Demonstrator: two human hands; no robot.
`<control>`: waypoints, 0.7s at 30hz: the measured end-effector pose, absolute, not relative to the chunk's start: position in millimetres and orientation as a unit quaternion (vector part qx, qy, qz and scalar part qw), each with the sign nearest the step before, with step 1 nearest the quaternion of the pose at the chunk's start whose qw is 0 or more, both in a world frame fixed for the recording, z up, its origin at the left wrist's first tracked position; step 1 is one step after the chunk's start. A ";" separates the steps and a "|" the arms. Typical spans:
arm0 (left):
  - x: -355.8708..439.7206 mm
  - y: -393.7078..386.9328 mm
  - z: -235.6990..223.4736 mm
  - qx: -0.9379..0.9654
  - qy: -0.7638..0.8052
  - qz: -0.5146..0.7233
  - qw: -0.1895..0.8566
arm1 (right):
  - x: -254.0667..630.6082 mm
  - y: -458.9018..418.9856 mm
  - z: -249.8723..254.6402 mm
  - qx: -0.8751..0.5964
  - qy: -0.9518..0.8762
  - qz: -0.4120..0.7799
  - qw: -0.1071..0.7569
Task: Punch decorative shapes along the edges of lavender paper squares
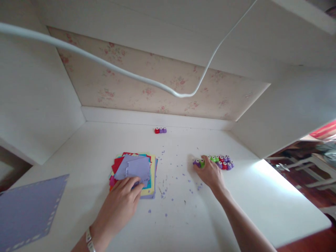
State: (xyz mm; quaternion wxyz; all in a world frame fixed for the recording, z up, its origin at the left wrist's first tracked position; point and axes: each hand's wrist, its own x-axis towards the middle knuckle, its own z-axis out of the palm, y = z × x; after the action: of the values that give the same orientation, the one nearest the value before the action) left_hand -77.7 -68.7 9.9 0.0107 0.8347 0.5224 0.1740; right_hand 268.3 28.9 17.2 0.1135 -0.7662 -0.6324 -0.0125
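Observation:
My left hand [125,196] lies on a stack of coloured paper, its fingers bent and a little apart. On top of the stack is a lilac sheet [138,167] with a torn edge; red, blue and yellow sheets [152,175] stick out beneath. My right hand [211,175] curls round the left end of a group of small toy figures with big eyes [224,163], in purple, green and red. A purple figure [196,163] and a green one [202,162] show between thumb and fingers. The palm hides part of the group.
Three more eyed figures [160,130] stand by the back wall. Lilac paper scraps [164,192] litter the middle of the white table [178,224]. A lilac sheet with a punched-looking edge [31,210] appears at the left. A white cable [118,68] hangs across the upper view.

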 end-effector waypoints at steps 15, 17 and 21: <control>-78.4 -70.6 17.5 0.820 0.545 0.166 0.059 | 165.2 188.8 15.1 -0.745 -0.649 0.040 0.151; -78.8 -70.6 18.3 0.816 0.552 0.160 0.063 | 158.1 207.3 12.7 -0.745 -0.647 0.040 0.156; -79.5 -69.9 18.2 0.810 0.563 0.145 0.075 | 148.4 230.7 8.7 -0.737 -0.655 0.046 0.160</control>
State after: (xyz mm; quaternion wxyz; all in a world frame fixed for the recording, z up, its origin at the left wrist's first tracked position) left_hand -79.5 -69.9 18.2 0.0750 0.8100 0.5631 0.1454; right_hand 148.4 230.7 8.7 0.1598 -0.7373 -0.6548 0.0464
